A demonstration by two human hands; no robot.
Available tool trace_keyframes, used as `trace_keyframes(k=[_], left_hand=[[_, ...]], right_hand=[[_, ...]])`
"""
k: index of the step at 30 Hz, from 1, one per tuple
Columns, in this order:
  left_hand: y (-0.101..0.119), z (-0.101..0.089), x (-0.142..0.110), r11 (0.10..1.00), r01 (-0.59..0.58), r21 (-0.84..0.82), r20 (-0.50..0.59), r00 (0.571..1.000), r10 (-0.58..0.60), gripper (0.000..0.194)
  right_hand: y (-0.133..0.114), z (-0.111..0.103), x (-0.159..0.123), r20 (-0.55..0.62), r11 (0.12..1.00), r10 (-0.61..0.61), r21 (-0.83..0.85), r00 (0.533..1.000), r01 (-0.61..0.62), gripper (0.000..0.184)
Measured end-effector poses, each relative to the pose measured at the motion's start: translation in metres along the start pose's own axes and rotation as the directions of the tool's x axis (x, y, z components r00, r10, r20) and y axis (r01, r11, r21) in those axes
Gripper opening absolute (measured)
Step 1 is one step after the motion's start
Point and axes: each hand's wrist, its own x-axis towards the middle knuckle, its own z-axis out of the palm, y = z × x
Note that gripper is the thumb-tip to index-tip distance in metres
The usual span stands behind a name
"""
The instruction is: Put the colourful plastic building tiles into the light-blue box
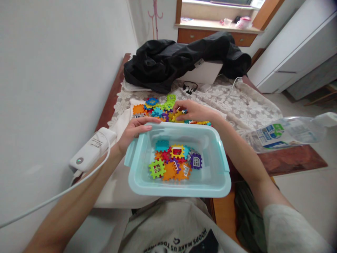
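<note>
At the bench's (286, 167) near edge, the left hand (129, 134) clamps the light-blue tub's (181, 192) rim; some interlocking tiles (170, 170) lie inside, others are heaped outside beyond it, where the right hand (193, 110) touches a yellow tile (179, 115), grip unclear.

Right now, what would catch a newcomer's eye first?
The pale turquoise tub, near the frame's centre, with bright toothed tiles inside. Just beyond it, the right hand is at a colorful tile pile; the left hand is at the tub's far left corner.
</note>
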Motion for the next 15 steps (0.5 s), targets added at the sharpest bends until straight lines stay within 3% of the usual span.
trace_keyframes(k=[5,10,12,15], left_hand=[[-0.001,0.0,0.001,1.0,-0.008,-0.012,0.008,1.0,0.008,0.037],[-0.001,0.0,0.001,1.0,-0.004,0.004,0.006,1.0,0.004,0.038],[-0.002,-0.001,0.001,1.0,-0.01,0.013,0.011,1.0,0.01,0.038],[-0.003,-0.001,0.001,1.0,0.002,0.0,0.022,1.0,-0.002,0.039]], right_hand=[[-0.012,-0.023,-0.01,-0.197,0.996,-0.083,-0.004,0.977,0.084,0.027],[-0.056,-0.025,-0.025,-0.333,0.959,-0.213,0.106,0.918,0.261,0.036],[-0.076,-0.021,-0.031,-0.299,0.933,-0.256,0.172,0.919,0.316,0.045],[-0.093,-0.016,-0.034,-0.097,0.927,-0.291,0.22,0.952,0.305,0.052]])
